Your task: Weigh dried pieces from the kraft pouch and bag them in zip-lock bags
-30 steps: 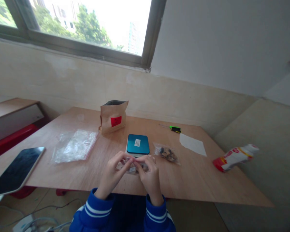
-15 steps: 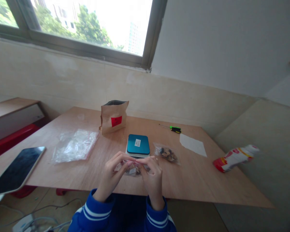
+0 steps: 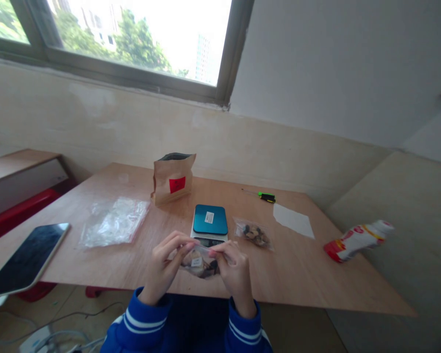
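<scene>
A clear plastic bag (image 3: 202, 264) with brownish and dark pieces and a small white label hangs between my hands near the table's front edge. My left hand (image 3: 167, 262) pinches its top edge on the left side. At the top right, my right hand (image 3: 235, 267) grips the same edge between thumb and fingers. Just beyond the bag sits a small digital scale (image 3: 210, 220) with a blue-green plate and a white sticker; its dark display shows partly above the bag. Right of the scale lies a second clear bag (image 3: 255, 234) of similar pieces.
An upright brown paper bag (image 3: 174, 181) with a red label stands behind the scale. Clear plastic bags (image 3: 113, 220) and a tablet (image 3: 25, 257) lie left. Two screwdrivers (image 3: 266, 197), white paper (image 3: 293, 220) and a red-and-white bottle (image 3: 358, 240) are on the right.
My hands have moved apart along the bag's top edge, the left to the left and the right to the right. More of the bag and the scale's display now shows.
</scene>
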Tool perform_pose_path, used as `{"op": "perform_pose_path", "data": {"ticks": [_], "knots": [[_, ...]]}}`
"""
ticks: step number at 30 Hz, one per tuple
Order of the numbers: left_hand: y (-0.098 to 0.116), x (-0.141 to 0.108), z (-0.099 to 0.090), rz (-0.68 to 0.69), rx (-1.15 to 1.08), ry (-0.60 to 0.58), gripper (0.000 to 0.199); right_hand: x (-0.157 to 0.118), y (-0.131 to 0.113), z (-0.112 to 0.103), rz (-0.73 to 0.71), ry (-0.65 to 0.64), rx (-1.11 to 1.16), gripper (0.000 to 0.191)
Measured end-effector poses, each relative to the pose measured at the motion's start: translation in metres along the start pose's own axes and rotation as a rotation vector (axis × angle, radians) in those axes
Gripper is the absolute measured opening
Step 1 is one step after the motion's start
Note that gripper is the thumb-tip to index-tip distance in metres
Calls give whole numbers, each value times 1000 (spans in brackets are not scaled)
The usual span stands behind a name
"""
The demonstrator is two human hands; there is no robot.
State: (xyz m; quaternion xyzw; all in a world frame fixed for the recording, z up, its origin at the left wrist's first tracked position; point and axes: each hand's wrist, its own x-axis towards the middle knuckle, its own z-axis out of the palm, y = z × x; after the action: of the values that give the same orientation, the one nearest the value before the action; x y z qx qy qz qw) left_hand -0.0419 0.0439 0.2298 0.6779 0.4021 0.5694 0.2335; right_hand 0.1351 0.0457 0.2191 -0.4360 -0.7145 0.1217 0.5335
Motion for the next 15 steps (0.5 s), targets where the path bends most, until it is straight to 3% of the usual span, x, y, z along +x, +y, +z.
{"op": "perform_pose_path", "data": {"ticks": [5,10,15], "knots": [[-4,2,-2,-14,3,-11,21,-1,-5,-2,-3,81,13,21],[-14,4,-4,-100,-21,-162,21,-5,5,-3,126,176,41,17],[-14,3,-4,-170,-37,-199,26,-7,6,-4,221,224,103,19]]}}
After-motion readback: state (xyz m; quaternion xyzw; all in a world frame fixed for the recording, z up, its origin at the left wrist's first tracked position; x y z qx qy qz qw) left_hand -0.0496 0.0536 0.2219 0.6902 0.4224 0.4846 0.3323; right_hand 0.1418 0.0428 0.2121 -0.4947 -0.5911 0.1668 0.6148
